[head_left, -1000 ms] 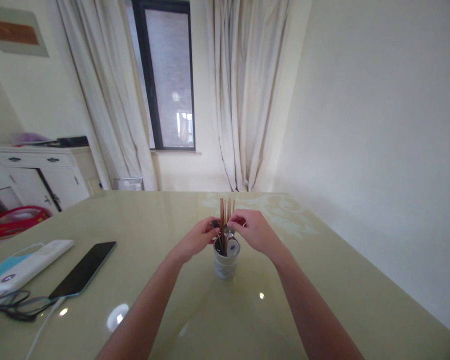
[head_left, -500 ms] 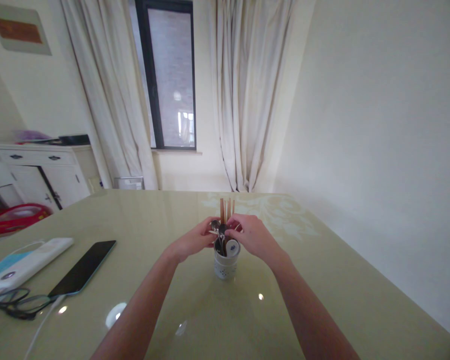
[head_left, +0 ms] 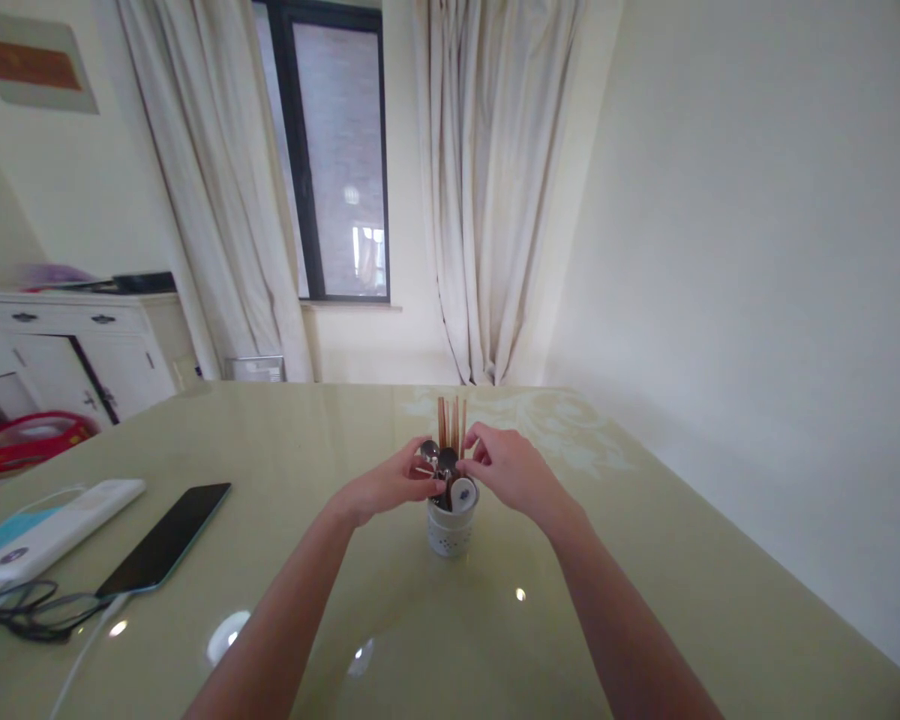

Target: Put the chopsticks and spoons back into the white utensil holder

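Observation:
A white utensil holder (head_left: 450, 534) with small pierced holes stands upright on the table. Wooden chopsticks (head_left: 442, 424), a dark-bowled spoon (head_left: 447, 460) and a white ceramic spoon (head_left: 463, 495) with a blue mark rise out of it. On the left side of the holder, my left hand (head_left: 390, 485) has its thumb and fingers closed around a metal spoon (head_left: 430, 452); its handle is partly hidden. My right hand (head_left: 510, 468) is beside the chopsticks on the right, thumb and forefinger apart, with nothing visible between them.
The glossy table (head_left: 330, 420) reaches toward a curtained window. At its left lie a black phone (head_left: 166, 538), a white power strip-like device (head_left: 60, 530), eyeglasses (head_left: 45, 612), a blue mask-like sheet (head_left: 26, 530) and a white cable (head_left: 86, 655). A wall (head_left: 757, 300) borders the right.
My right fingers have come away from the spoons and spread a little, moving slightly up and right. My left thumb has moved lower, in front of the spoon handles. The holder stays in place.

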`<state>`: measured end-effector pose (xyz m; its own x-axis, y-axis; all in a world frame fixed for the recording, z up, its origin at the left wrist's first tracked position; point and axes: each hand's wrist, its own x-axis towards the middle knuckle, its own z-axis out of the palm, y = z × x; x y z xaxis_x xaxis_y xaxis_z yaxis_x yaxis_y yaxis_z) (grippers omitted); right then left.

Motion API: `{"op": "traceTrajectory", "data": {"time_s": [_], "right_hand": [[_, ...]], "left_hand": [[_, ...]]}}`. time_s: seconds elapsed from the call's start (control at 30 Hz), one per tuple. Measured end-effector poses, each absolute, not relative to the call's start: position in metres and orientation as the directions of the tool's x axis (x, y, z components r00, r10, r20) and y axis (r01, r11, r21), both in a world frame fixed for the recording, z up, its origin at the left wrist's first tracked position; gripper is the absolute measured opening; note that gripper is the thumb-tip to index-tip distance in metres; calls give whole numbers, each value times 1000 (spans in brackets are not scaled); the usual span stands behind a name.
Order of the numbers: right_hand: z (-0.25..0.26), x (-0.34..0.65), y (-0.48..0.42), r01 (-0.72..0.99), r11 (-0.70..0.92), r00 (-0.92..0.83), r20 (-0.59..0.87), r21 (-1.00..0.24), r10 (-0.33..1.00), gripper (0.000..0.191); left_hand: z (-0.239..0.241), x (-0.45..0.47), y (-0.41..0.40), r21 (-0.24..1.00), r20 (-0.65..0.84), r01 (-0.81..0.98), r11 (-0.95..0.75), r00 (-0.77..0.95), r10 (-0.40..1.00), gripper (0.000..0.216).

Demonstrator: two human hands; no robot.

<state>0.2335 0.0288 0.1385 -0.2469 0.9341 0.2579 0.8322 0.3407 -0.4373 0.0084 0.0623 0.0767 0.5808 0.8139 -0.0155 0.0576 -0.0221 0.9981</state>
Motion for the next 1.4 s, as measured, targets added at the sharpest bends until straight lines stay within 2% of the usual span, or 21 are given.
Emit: {"op": "traceTrajectory", "data": {"time_s": [0.07,0.17,0.23,0.3,0.37,0.4,0.47,0.53,0.57,0.63,0.73,0.87,1.1,1.4], "right_hand": [[137,239,26,809,352,-223,309,-471,925,20],[115,245,21,704,394,-185,382,-591,905,48],[87,245,17,600,410,-158,401,-687,902,76],[54,240,13,523,382,-153,357,-762,921,101],[25,232,10,446,369,-159,333,-815,929,113],[14,227,8,408,369,-150,338,-835,929,109],[2,220,6,381,384,-127,363,-841,923,90],[-1,215,5,400,386,-102,378,-832,920,69],[1,214,4,419,382,-94,379,-824,921,62],[4,216,3,448,375,-91,376,-811,922,57],[7,221,5,470,386,-98,388,-793,916,56],[2,240,15,509,379,-51,412,-773,910,57],[-8,307,38,596,297,101,437,-746,894,57],[-15,368,52,688,195,287,508,-699,812,52]], "left_hand": [[78,6,58,999,-42,43,23,516,855,122],[66,1,48,1000,0,-20,9,424,906,141],[47,-1,40,999,43,-25,-36,397,917,149],[23,0,33,995,83,22,-100,403,911,155],[2,4,27,979,147,73,-192,404,903,148],[-5,8,24,967,175,102,-234,402,899,137],[-12,15,21,941,216,160,-298,392,894,100],[-13,21,19,917,241,213,-337,377,894,65],[-13,22,19,905,252,236,-354,373,893,55],[-14,23,19,877,259,292,-381,379,888,53],[-17,22,17,802,253,429,-415,386,887,56],[-17,21,12,708,237,577,-407,350,906,49],[-10,19,8,632,230,634,-446,397,889,26],[-11,13,10,539,230,703,-463,407,884,20]]}}
